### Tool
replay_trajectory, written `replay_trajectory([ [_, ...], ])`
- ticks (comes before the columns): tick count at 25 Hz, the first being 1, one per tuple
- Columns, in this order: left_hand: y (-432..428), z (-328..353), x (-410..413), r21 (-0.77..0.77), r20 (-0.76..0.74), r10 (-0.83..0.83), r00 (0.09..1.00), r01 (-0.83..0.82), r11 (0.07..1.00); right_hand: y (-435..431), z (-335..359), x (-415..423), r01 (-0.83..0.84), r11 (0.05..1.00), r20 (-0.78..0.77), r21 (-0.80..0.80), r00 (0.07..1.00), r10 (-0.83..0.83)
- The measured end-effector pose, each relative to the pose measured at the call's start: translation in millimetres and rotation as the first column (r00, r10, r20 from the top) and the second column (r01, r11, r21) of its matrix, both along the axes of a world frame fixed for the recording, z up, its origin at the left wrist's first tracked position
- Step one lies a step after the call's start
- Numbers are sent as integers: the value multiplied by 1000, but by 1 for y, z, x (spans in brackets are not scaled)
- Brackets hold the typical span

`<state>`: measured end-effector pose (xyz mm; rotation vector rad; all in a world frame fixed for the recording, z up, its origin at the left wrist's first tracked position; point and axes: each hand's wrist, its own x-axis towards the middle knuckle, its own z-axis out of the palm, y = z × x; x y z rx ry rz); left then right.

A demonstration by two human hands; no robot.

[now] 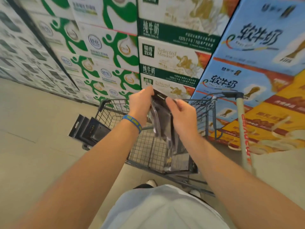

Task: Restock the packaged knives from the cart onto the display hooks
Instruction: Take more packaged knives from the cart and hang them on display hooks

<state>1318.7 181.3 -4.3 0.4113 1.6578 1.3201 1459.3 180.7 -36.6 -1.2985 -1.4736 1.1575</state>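
Left hand: fingers curled over the top left edge of a bunch of dark packaged knives, gripping it.
Right hand: thumb and fingers pinch the same bunch at its top right edge; blur hides how many packs are in it.
Held bunch: hangs upright between the two hands, tops at the fingertips, lower ends dropping into the basket.
Wristband: blue, on the left wrist just behind the hand.
Below the hands: wire cart, with more dark packs lying on its bottom under the right forearm.
Left of the left hand: further packs lean at the cart's outer side.
Right of the right hand: a white pole with red lettering.
Beyond the fingertips: stacked milk cartons.
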Motion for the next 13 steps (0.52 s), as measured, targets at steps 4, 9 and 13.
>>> replay_trajectory([
  [4, 4, 34, 6, 75, 97, 74, 992, -82, 994, -10, 22, -18, -101, 978, 14, 183, 995, 100],
  [9, 5, 50, 3, 47, 206, 151, 967, -164, 985, -13, 17, -8, -337, 934, 11, 120, 941, 338],
  [13, -3, 49, 8, 54, 210, 143, 967, -157, 986, -12, 13, -6, -319, 925, 191, 206, 940, 281],
])
